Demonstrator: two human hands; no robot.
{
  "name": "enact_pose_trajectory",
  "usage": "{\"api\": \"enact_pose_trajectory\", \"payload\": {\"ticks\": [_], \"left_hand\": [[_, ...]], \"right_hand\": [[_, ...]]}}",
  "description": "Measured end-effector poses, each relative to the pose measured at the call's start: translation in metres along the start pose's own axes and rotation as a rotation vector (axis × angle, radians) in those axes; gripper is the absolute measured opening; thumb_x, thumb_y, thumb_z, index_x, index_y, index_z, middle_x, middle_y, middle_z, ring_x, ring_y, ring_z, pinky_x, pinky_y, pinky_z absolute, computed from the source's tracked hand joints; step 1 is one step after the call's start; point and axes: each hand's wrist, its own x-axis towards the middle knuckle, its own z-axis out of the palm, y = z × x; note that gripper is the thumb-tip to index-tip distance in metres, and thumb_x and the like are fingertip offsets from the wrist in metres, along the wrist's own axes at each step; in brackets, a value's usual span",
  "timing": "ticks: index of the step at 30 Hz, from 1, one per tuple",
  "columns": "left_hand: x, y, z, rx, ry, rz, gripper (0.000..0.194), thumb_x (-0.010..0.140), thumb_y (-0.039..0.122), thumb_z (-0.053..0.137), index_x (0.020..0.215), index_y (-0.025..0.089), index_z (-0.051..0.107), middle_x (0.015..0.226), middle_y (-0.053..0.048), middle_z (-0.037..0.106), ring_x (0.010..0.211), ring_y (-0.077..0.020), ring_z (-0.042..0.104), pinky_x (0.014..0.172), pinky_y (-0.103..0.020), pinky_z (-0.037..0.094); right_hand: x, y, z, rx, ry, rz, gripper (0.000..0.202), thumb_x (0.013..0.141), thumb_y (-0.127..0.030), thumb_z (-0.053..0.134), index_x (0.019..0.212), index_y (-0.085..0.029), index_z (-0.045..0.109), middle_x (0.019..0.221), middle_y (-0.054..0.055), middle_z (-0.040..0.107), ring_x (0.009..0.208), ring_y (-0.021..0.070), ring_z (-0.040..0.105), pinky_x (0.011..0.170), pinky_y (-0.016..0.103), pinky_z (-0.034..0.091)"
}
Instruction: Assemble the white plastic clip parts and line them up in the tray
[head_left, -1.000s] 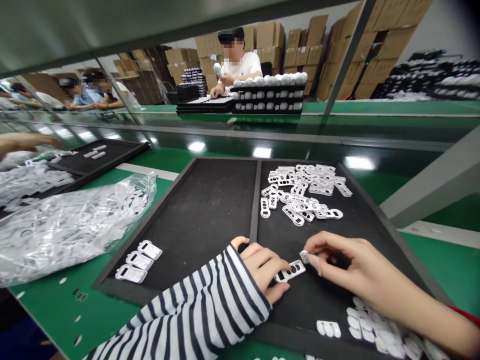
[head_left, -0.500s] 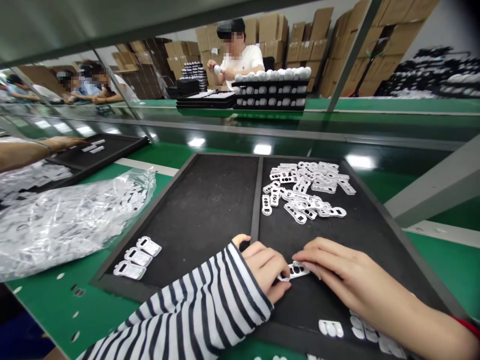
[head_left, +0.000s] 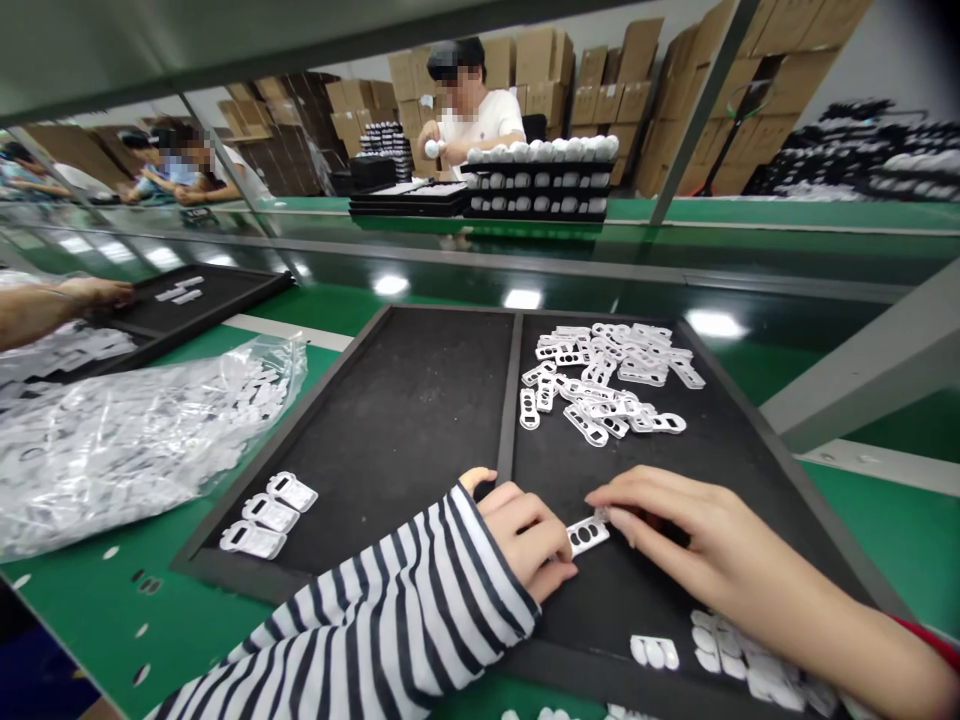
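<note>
A white plastic panel with a row of dark holes (head_left: 589,536) lies over the black tray, its left end pinched between the fingers and thumb of my left hand (head_left: 529,540). My right hand (head_left: 667,505) is closed at the panel's right end, fingertips together on a small pale bit too tiny to name. Beyond both hands is a loose pile of similar white panels (head_left: 615,375). White pieces with three rounded lobes (head_left: 655,652) lie near the tray's front edge, more of them partly under my right forearm.
A divider (head_left: 510,400) splits the black tray (head_left: 405,400). Several white frames (head_left: 270,513) sit at its left corner. Left of it lies a clear bag of white parts (head_left: 142,440). Another person's hand (head_left: 97,292) reaches over a second tray. A slanted metal post (head_left: 862,370) stands at right.
My right fingers have drawn slightly back and curled, so more of the panel's right end shows. My left hand keeps its hold. The whole view has shifted slightly.
</note>
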Motion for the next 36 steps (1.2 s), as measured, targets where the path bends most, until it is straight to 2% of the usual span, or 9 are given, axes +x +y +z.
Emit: {"api": "enact_pose_trajectory", "payload": {"ticks": [4,7,13,17,21,24,29,32,36], "left_hand": [[0.001,0.002,-0.002,-0.003,-0.014,-0.016,0.017,0.078,0.028,0.076,0.076,0.023,0.06,0.084,0.011,0.07,0.079,-0.0104,0.06,0.101,-0.037,0.018],[0.001,0.004,-0.004,0.008,-0.037,-0.017,0.015,0.08,0.029,0.074,0.077,0.024,0.061,0.084,0.01,0.07,0.081,-0.0108,0.061,0.101,-0.039,0.018],[0.0,0.004,-0.002,0.039,-0.02,0.001,0.013,0.08,0.029,0.073,0.078,0.024,0.062,0.083,0.009,0.07,0.081,-0.011,0.06,0.102,-0.04,0.018],[0.0,0.004,-0.001,0.053,-0.022,0.006,0.012,0.082,0.029,0.072,0.077,0.024,0.062,0.083,0.009,0.069,0.079,-0.0095,0.059,0.105,-0.037,0.016],[0.001,0.006,-0.003,0.064,-0.025,0.012,0.011,0.082,0.027,0.072,0.077,0.024,0.062,0.084,0.01,0.069,0.079,-0.0089,0.059,0.106,-0.037,0.016],[0.003,0.007,-0.006,0.096,-0.07,0.014,0.01,0.083,0.029,0.07,0.078,0.025,0.063,0.085,0.01,0.069,0.08,-0.0086,0.059,0.107,-0.036,0.016],[0.003,0.008,-0.007,0.151,-0.101,0.019,0.005,0.085,0.033,0.069,0.087,0.029,0.066,0.09,0.011,0.07,0.081,-0.0069,0.06,0.107,-0.034,0.017],[0.001,0.006,-0.005,0.13,-0.053,0.017,0.012,0.085,0.032,0.069,0.097,0.03,0.067,0.093,0.01,0.071,0.083,-0.0091,0.061,0.107,-0.035,0.019],[-0.002,0.004,-0.002,0.084,-0.013,0.022,0.009,0.086,0.031,0.068,0.095,0.03,0.069,0.095,0.008,0.072,0.079,-0.01,0.061,0.106,-0.037,0.019]], "right_hand": [[0.003,-0.005,-0.006,0.168,-0.026,0.226,0.015,0.091,-0.04,0.056,0.094,-0.031,0.067,0.088,-0.004,0.071,0.079,0.0154,0.066,0.065,0.024,0.052],[0.003,-0.007,-0.003,0.187,-0.128,0.246,0.016,0.092,-0.039,0.053,0.091,-0.031,0.067,0.085,-0.004,0.07,0.078,0.0155,0.065,0.067,0.026,0.05],[-0.002,-0.011,0.007,0.038,-0.155,0.172,0.013,0.092,-0.024,0.049,0.087,-0.027,0.061,0.089,-0.001,0.063,0.087,0.0169,0.06,0.074,0.03,0.048],[-0.001,-0.012,0.009,0.036,-0.098,0.123,0.013,0.093,-0.022,0.048,0.086,-0.026,0.058,0.096,0.001,0.06,0.092,0.0179,0.058,0.078,0.032,0.047],[-0.001,-0.01,0.012,0.016,-0.077,0.145,0.014,0.091,-0.02,0.049,0.079,-0.025,0.055,0.1,0.003,0.059,0.098,0.02,0.058,0.082,0.034,0.05],[-0.002,-0.008,0.016,-0.043,-0.059,0.138,0.011,0.089,-0.019,0.049,0.083,-0.025,0.054,0.11,0.004,0.057,0.106,0.0219,0.057,0.085,0.036,0.052],[-0.002,-0.008,0.015,-0.043,-0.079,0.121,0.011,0.09,-0.016,0.047,0.093,-0.026,0.051,0.107,0.004,0.058,0.096,0.0187,0.06,0.081,0.032,0.054],[-0.002,-0.006,0.014,-0.091,-0.087,0.018,0.015,0.094,-0.018,0.043,0.09,-0.025,0.056,0.105,0.004,0.06,0.096,0.0194,0.061,0.081,0.034,0.053],[-0.005,-0.001,0.012,-0.188,-0.067,-0.109,0.02,0.096,-0.021,0.043,0.097,-0.025,0.062,0.101,0.005,0.064,0.087,0.0205,0.063,0.077,0.037,0.053]]}}
